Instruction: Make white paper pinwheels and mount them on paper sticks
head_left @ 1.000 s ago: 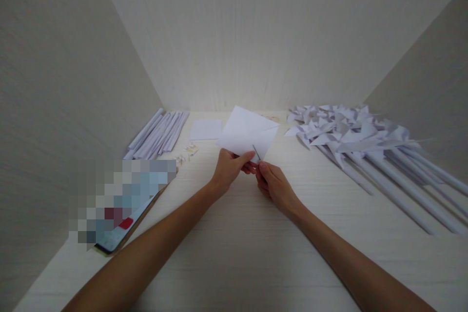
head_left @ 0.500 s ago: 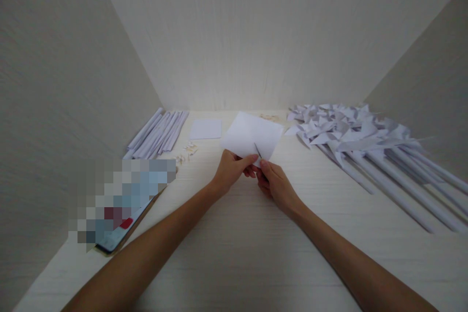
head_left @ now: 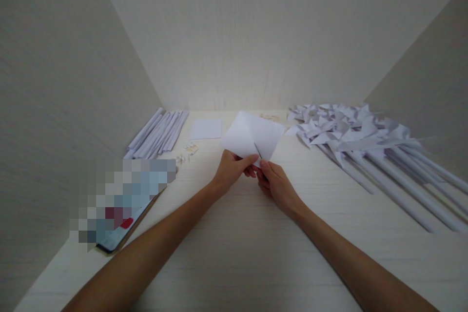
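A square sheet of white paper (head_left: 239, 134) is held up above the table, one corner toward me, with faint crease lines. My left hand (head_left: 232, 168) pinches its near left edge between thumb and fingers. Closed at the near corner, my right hand (head_left: 274, 180) grips a pair of scissors (head_left: 257, 148). Only a thin dark blade shows, lying over the paper and pointing toward its middle; the handles are mostly hidden in the hand. The two hands nearly touch.
Rolled paper sticks (head_left: 161, 131) and a white paper stack (head_left: 205, 129) lie back left, with small pale pieces (head_left: 190, 148) nearby. A phone (head_left: 113, 239), partly blurred out, rests at left. Paper pinwheels (head_left: 343, 131) on sticks are heaped right. Walls enclose the table (head_left: 234, 253).
Both hands stay almost in place. The paper has shifted very slightly, and its crease lines show more clearly.
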Motion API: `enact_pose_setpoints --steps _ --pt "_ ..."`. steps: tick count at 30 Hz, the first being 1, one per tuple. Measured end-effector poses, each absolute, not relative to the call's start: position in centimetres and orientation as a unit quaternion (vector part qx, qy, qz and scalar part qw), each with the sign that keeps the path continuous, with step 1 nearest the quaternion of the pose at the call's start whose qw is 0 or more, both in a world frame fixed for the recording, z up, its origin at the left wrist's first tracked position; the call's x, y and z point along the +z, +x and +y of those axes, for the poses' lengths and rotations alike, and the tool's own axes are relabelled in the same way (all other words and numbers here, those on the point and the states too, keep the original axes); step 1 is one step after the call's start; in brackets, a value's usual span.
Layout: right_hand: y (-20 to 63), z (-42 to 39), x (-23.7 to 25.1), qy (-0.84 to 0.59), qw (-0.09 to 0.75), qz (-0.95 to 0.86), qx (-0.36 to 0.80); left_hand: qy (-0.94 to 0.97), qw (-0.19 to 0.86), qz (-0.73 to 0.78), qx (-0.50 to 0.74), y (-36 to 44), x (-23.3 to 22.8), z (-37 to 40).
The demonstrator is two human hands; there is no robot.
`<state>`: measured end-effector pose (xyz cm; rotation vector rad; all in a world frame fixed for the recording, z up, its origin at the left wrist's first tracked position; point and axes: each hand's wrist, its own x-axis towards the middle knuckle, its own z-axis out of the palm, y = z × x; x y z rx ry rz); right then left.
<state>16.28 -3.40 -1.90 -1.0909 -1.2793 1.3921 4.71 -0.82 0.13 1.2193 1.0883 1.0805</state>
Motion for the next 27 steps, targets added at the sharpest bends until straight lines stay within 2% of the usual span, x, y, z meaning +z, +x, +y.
enact_pose_setpoints --steps 6,19,27 --pt "16.3 -3.4 -2.0 -0.448 0.463 -0.508 0.572 0.509 0.564 0.452 0.468 4.6 0.0 -0.6" --pt "16.3 -3.3 -1.9 -0.439 0.453 -0.472 0.616 0.367 0.524 0.44 0.63 1.4 1.3 2.2" --pt "16.3 -3.3 -2.0 -0.433 0.455 -0.471 0.62 0.296 0.583 0.418 0.631 2.5 1.4 1.6"
